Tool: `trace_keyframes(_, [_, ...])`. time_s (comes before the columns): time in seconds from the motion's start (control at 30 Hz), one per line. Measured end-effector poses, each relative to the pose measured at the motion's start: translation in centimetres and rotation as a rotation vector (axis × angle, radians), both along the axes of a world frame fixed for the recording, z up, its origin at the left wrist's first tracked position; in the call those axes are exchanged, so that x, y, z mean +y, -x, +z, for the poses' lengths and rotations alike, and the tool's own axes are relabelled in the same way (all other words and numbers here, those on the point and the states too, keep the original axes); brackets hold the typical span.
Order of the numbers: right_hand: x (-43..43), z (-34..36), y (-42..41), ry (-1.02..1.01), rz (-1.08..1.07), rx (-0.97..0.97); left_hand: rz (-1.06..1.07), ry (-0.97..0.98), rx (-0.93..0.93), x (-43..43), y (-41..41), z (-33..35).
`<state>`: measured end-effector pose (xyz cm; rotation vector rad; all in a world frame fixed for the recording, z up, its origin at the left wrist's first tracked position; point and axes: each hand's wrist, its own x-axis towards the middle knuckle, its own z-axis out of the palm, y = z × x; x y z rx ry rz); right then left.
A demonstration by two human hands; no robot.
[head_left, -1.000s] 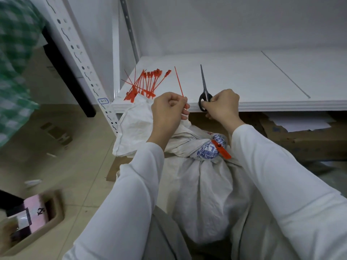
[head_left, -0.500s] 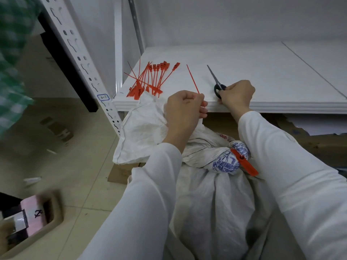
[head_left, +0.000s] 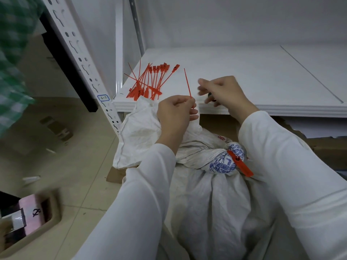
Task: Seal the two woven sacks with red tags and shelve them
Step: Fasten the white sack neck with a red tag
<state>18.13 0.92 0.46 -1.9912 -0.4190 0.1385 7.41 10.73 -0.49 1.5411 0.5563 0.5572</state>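
I'm looking at the sack (head_left: 216,203) sitting on the floor right in front of the shelf (head_left: 244,68), its neck already cinched by a red tag (head_left: 241,165), with the loose mouth (head_left: 139,132) flopping out to the left. I'm judging the woven cloth soft, crinkly and a bit slick, and the body full and probably heavy, so I'm planning to take it by the bunched neck below the tag with a hand under the belly, not by the flap or the tag. What is filling it is hidden. I'm not finding a second sack in view. My left hand (head_left: 176,115) is pinching a thin red strip (head_left: 187,83) between thumb and fingers, the strip poking up stiff and light. My right hand (head_left: 225,91) is blurring over the shelf edge, fingers spread and seemingly gripping nothing; a small dark thing (head_left: 209,94) is showing under it, too hidden to name. Spare tags (head_left: 150,81) are lying in a loose heap on the shelf's left corner. Lower left, a beige tray (head_left: 54,218) on the floor is holding a pink box (head_left: 32,209).
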Motion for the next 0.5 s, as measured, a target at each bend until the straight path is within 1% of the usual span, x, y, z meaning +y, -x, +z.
trace_keyframes(0.03, [0.1, 0.6, 0.6, -0.027, 0.118, 0.058, 0.005, 0.007, -0.004, 0.1, 0.0, 0.1])
trace_keyframes(0.1, [0.3, 1.3, 1.3, -0.039, 0.253, 0.075, 0.015, 0.003, -0.006, 0.2, 0.1, 0.2])
trace_keyframes(0.2, [0.9, 1.3, 1.1, -0.055, 0.264, 0.050, 0.024, -0.013, -0.014, 0.3, 0.0, 0.1])
trace_keyframes(0.27, [1.5, 0.8, 0.5, -0.090, 0.202, 0.079, 0.045, -0.030, -0.009, 0.4, -0.1, -0.1])
trace_keyframes(0.33, [2.2, 0.1, -0.5, -0.107, 0.075, 0.110, 0.065, -0.040, -0.006, 0.6, -0.2, -0.2])
trace_keyframes(0.43, [3.6, -1.2, -2.3, -0.028, -0.102, 0.131, 0.061, -0.053, -0.001, 1.0, -0.1, -0.2])
trace_keyframes(0.5, [4.6, -1.7, -3.4, 0.018, -0.159, 0.147, 0.053, -0.056, 0.003, 1.3, 0.0, -0.3])
